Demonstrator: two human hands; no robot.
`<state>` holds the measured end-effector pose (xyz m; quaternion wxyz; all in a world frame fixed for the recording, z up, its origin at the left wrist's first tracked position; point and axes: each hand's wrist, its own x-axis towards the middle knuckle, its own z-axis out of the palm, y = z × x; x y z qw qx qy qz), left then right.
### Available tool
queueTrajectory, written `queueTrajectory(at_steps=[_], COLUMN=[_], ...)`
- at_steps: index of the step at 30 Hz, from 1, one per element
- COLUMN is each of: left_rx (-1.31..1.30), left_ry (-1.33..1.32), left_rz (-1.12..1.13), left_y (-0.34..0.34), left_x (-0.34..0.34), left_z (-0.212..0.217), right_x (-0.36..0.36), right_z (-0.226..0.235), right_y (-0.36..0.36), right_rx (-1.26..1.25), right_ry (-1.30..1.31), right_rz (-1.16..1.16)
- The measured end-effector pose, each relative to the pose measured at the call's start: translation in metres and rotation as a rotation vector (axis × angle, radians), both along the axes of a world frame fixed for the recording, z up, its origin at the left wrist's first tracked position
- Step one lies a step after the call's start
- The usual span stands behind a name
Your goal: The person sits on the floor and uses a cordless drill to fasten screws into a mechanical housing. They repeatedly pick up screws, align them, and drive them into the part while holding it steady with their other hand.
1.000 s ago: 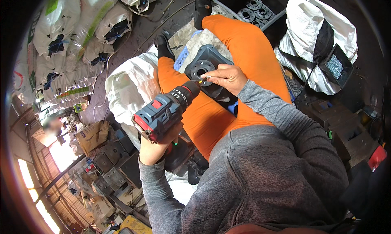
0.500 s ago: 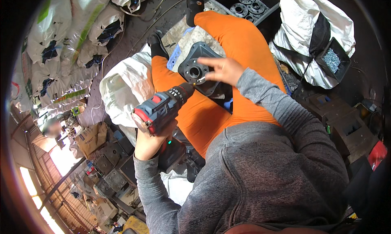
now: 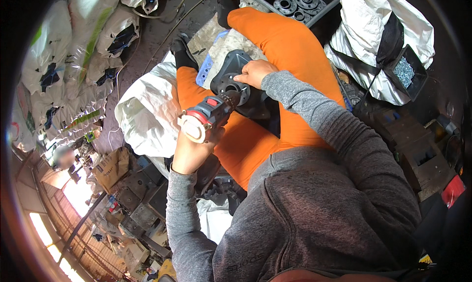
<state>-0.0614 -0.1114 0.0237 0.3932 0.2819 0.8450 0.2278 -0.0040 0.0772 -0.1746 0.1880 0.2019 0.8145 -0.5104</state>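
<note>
My left hand (image 3: 196, 152) grips a black, grey and red cordless drill (image 3: 212, 109) by its handle. The drill's front end overlaps the lower part of a round metal flange (image 3: 227, 80); whether its bit touches there I cannot tell. This flange lies on a dark, roughly square plate (image 3: 231, 62) between my knees. A small shiny screw (image 3: 244, 90) stands out at the flange's right side. Over the upper right of the flange, my right hand (image 3: 259, 73) is closed, its fingers bunched with the tips at the flange face. Anything pinched in them is hidden.
Beyond my right knee is a black crate (image 3: 322, 20) with several metal flanges. To the right, a dark bin (image 3: 418, 80) of small screws sits against a white sack (image 3: 366, 21). Another white sack (image 3: 147, 110) stands by my left leg. Full sacks (image 3: 88, 31) are stacked far left.
The drill has swung toward the flange, its front end now over it. My right hand has moved left and closed from spread fingers, its tips coming down to the flange.
</note>
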Motion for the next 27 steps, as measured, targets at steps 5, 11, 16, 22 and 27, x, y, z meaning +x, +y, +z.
queueTrajectory(at_steps=[5,11,16,22,27], left_rx=[-0.062,-0.081,-0.106,-0.069,-0.086], left_ry=[0.074,0.069,0.079,0.116,0.123], left_rz=[-0.145,-0.327,-0.35,-0.352,-0.34], left_y=[0.014,0.031,0.039,0.039,0.033], left_x=[-0.008,-0.023,-0.021,-0.014,-0.016], left_z=[0.007,0.005,0.004,-0.004,-0.014], right_x=[-0.002,-0.006,-0.006,-0.002,-0.003], right_z=[0.003,0.007,0.008,0.008,-0.006], right_y=[0.0,-0.001,-0.002,0.004,0.003], right_rx=[0.002,-0.035,-0.056,-0.066,-0.042], right_ry=[-0.024,-0.064,-0.076,-0.086,-0.012], right_rz=[0.009,0.008,0.02,0.025,0.036])
